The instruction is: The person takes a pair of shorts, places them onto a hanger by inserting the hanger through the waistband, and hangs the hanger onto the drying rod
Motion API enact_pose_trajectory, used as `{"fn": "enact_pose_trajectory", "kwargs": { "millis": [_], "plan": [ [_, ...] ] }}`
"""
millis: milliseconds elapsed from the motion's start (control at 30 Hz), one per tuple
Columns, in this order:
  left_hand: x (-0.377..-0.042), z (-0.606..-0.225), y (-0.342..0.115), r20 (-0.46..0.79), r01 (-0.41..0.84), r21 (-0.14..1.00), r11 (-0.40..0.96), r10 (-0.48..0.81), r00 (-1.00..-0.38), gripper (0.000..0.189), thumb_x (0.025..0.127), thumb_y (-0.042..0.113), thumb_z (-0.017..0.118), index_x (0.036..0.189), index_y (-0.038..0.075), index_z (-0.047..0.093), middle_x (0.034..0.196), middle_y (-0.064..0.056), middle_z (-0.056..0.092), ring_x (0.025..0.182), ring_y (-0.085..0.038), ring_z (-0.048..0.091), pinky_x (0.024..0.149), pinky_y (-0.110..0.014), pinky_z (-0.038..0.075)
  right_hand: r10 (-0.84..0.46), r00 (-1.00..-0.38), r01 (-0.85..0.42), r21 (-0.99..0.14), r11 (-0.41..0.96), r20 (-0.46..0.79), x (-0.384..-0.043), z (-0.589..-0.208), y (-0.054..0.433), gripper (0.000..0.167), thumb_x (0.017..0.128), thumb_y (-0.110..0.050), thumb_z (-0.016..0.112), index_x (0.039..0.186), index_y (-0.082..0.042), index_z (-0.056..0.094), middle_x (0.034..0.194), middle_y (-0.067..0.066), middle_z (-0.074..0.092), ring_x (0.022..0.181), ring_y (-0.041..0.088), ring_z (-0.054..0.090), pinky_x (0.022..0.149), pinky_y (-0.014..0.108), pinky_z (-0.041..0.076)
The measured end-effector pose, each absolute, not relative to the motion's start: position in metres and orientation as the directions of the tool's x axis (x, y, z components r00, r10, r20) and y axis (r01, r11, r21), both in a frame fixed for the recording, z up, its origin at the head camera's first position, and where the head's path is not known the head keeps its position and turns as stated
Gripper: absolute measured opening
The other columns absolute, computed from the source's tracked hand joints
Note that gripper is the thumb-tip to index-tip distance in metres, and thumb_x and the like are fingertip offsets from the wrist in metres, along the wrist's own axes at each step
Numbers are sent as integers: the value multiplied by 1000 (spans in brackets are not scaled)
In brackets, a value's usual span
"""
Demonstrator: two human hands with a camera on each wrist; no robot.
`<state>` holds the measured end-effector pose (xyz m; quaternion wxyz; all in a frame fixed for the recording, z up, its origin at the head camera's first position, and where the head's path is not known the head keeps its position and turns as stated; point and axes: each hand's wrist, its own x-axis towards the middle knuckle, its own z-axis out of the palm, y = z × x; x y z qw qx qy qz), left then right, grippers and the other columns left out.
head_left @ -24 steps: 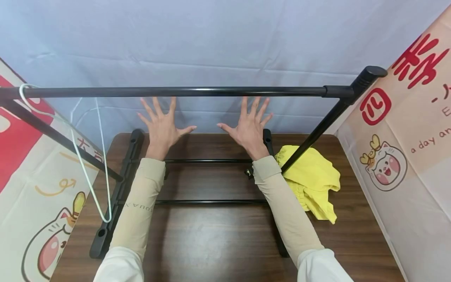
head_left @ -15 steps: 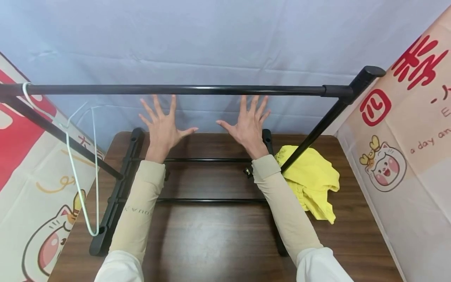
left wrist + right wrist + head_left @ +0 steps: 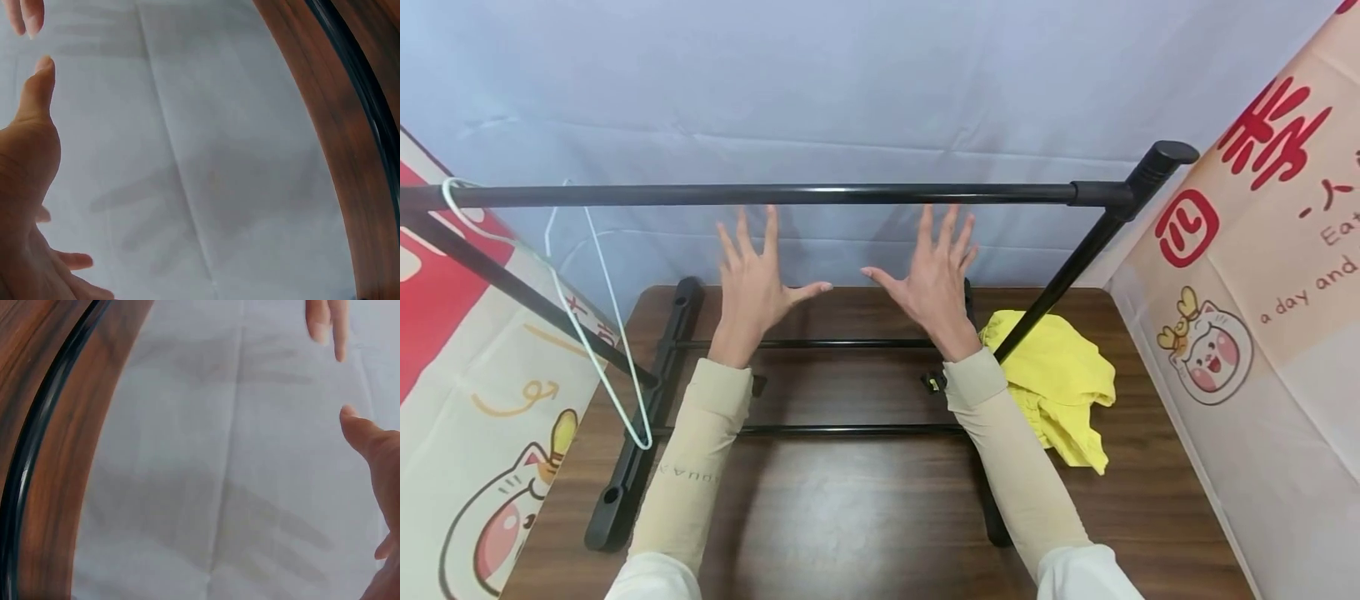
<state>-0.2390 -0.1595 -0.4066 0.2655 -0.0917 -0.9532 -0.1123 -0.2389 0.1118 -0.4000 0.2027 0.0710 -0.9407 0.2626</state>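
Both hands reach forward beneath the top bar of a black clothes rack point(image 3: 850, 194), fingers spread and thumbs pointing at each other. The left hand point(image 3: 751, 283) holds nothing, its fingertips just under the bar in the head view. Level with it, the right hand point(image 3: 936, 283) is spread as well, also with nothing in it. On the left end of the bar hangs a white hanger point(image 3: 583, 337), tilted. A crumpled yellow garment point(image 3: 1060, 375) lies on the table to the right, partly behind the right forearm and the rack's post.
The rack's black foot point(image 3: 617, 500) stands on the brown wooden table point(image 3: 850, 517), with two thin crossbars low between its sides. A pale cloth backdrop point(image 3: 850, 83) rises behind, and printed panels with cartoon cats point(image 3: 1213, 358) flank the table.
The hanger swings back and forth on the bar. The left hand turns a little, bringing its fingers slightly closer together. The view shifts slightly, while the yellow garment stays put.
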Motion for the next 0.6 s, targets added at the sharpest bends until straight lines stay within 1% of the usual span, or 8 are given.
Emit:
{"fn": "enact_pose_trajectory", "kwargs": {
  "millis": [100, 167, 200, 267, 333, 433, 533, 600],
  "plan": [
    [-232, -405, -155, 590, 298, 190, 936, 133, -796, 147, 64, 80, 85, 170, 12, 10, 154, -43, 38, 140, -74, 35, 102, -75, 47, -45, -897, -268, -461, 846, 439, -229, -396, 115, 136, 78, -74, 80, 170, -19, -4, 175, 22, -14, 160, 58, -4, 118, 84, 14],
    [-226, -403, -151, 610, 336, 218, 916, 141, -780, 146, 64, 78, 86, 169, 8, 13, 152, -42, 41, 138, -72, 38, 105, -74, 47, -64, -891, -288, -450, 845, 449, -222, -392, 117, 137, 78, -71, 82, 170, -17, -4, 175, 24, -13, 159, 59, -1, 120, 81, 17],
    [-223, -402, -148, 616, 351, 231, 907, 144, -775, 145, 64, 77, 87, 169, 6, 15, 152, -41, 41, 138, -71, 39, 104, -73, 48, -71, -889, -295, -448, 844, 452, -219, -391, 118, 136, 78, -71, 82, 170, -16, -3, 175, 26, -12, 159, 60, 1, 122, 78, 19],
    [-215, -397, -143, 604, 369, 268, 890, 143, -784, 143, 65, 76, 88, 168, 6, 16, 153, -39, 41, 141, -66, 40, 101, -72, 51, -78, -888, -304, -452, 839, 452, -213, -387, 119, 136, 78, -69, 83, 170, -14, 0, 174, 30, -7, 158, 60, 6, 122, 74, 25],
    [-206, -392, -138, 580, 374, 306, 875, 140, -802, 142, 66, 75, 88, 168, 7, 17, 155, -35, 39, 143, -60, 40, 93, -69, 56, -74, -893, -302, -470, 829, 444, -206, -383, 120, 134, 78, -68, 84, 170, -12, 3, 174, 32, -1, 158, 60, 12, 121, 71, 33],
    [-195, -384, -131, 535, 372, 363, 855, 135, -834, 139, 66, 73, 88, 169, 10, 18, 158, -31, 37, 147, -53, 39, 82, -64, 61, -56, -902, -288, -503, 815, 428, -198, -377, 121, 131, 78, -67, 84, 170, -13, 8, 175, 29, 4, 156, 59, 21, 115, 69, 41],
    [-186, -380, -126, 491, 368, 413, 833, 137, -860, 136, 67, 70, 89, 168, 12, 20, 160, -27, 36, 146, -47, 40, 74, -59, 62, -42, -911, -276, -531, 801, 410, -190, -371, 123, 129, 78, -66, 85, 170, -15, 12, 176, 25, 7, 156, 56, 25, 115, 69, 42],
    [-180, -378, -123, 459, 368, 449, 814, 143, -877, 132, 68, 68, 90, 168, 13, 22, 161, -25, 35, 145, -45, 42, 72, -57, 61, -39, -915, -275, -550, 789, 402, -185, -368, 124, 127, 78, -65, 86, 170, -14, 15, 176, 23, 10, 157, 54, 26, 115, 68, 42]
  ]
}}
